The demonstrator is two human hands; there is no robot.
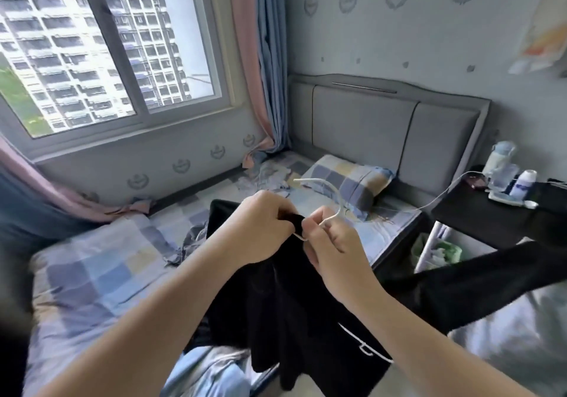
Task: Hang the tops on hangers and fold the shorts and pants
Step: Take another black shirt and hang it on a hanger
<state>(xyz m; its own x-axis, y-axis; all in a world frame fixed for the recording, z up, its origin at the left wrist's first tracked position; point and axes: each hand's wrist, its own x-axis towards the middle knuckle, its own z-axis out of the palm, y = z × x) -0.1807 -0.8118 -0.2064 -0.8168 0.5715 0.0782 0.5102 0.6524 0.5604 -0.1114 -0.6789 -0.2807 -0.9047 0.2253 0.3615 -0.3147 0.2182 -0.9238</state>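
Observation:
A black top point(285, 304) with a white print near its lower right hangs in front of me over the bed. My left hand point(260, 228) grips the bunched black fabric at its upper edge. My right hand point(333, 240) pinches the neck of a white hanger point(329, 194), whose hook curves up and to the left above my fingers. The hanger's arms are hidden inside or behind the fabric. Both hands meet at the same spot, nearly touching.
The bed point(92, 280) with a checked sheet lies below, with a checked pillow point(352, 182) by the grey headboard point(368, 120). Crumpled clothes point(270, 175) lie near the window wall. A dark bedside table point(491, 215) with bottles stands to the right. Light blue cloth point(208, 372) lies at the bottom.

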